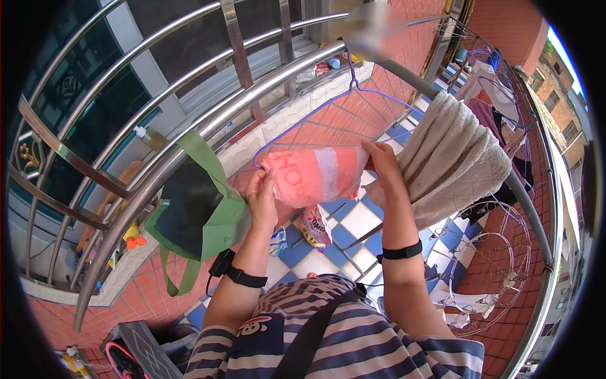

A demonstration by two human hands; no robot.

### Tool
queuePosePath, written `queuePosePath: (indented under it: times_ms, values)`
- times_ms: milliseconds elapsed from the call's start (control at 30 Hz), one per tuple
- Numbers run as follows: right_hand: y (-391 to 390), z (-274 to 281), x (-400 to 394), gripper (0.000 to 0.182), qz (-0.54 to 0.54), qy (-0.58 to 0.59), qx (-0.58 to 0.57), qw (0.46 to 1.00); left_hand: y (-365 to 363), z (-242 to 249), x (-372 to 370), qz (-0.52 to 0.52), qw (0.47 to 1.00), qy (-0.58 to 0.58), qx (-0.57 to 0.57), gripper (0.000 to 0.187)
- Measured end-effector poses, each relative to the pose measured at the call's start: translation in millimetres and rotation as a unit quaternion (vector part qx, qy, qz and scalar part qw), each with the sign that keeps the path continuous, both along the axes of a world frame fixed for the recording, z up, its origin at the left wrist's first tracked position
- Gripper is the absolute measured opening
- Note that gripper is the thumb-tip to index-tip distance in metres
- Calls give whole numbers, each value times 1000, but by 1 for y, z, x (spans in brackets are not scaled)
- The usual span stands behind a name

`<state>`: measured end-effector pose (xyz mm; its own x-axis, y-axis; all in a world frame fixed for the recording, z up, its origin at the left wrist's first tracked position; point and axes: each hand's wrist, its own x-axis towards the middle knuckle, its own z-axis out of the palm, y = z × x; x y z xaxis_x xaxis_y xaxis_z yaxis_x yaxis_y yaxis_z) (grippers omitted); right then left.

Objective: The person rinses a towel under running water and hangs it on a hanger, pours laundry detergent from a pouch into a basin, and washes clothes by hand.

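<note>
Left hand: the left hand (262, 199) grips the 9 o'clock edge of a pink and white plastic bag with red letters (314, 175); its fingers (268, 183) are closed on the bag.
Right hand: the right hand (382, 161) holds the 3 o'clock edge of the same bag, fingers pinched shut on it.
Bag place: the bag is stretched between both hands at the centre, over the lower bar of a thin purple wire hanger (303, 120), whose hook hangs on the long shiny steel rail (189, 148).
Edges and room: the rail runs from 7 o'clock up to 12 o'clock, then bends down to 4 o'clock. At 9 o'clock of the bag a green cloth bag with a dark front (196, 215) hangs just beside the left hand. At 3 o'clock a beige thick towel (451, 158) lies over the rail, touching the right hand's side. Under the bag there is open air down to the floor.
Counts: one hanger in use, one pink bag, one green bag, one towel, two black wristbands, one on each wrist.
Surface and room: a balcony with blue and white checked floor tiles (353, 224), red brick tiles (132, 297) at the sides, curved steel window bars (76, 126) at 10 o'clock, and round wire drying racks (499, 265) at 4 o'clock.
</note>
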<state>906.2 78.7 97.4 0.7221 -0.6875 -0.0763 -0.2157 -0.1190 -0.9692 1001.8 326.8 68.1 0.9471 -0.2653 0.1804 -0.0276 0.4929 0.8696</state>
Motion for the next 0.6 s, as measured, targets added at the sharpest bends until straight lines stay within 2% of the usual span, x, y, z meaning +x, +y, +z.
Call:
queuePosePath:
  times_ms: [33,67,100,133,200,300,367,433,600]
  values:
    - [-1,2,-1,30,23,-74,138,987,0,3,0,1,1000,-1,-4,14]
    - [-1,5,-1,26,45,-145,272,950,0,6,0,2,1000,0,-6,14]
    - [-2,8,-1,24,63,-132,331,932,1,12,-1,-28,998,50,-28,11]
    - [-1,10,-2,24,65,-131,330,933,1,16,-1,-57,992,101,-50,9]
    - [3,13,-4,24,128,-195,463,855,-1,17,2,-34,992,110,-53,11]
    - [-11,-6,-4,24,162,-163,518,824,-2,14,5,-8,993,108,-48,13]
    - [-9,-20,0,24,142,-176,536,813,-2,14,8,-2,994,98,-42,12]
    - [0,-20,-1,24,121,-186,555,801,-4,21,9,6,983,159,-90,10]
    - [11,-14,-13,26,150,-171,629,743,2,12,34,-15,986,128,-109,10]
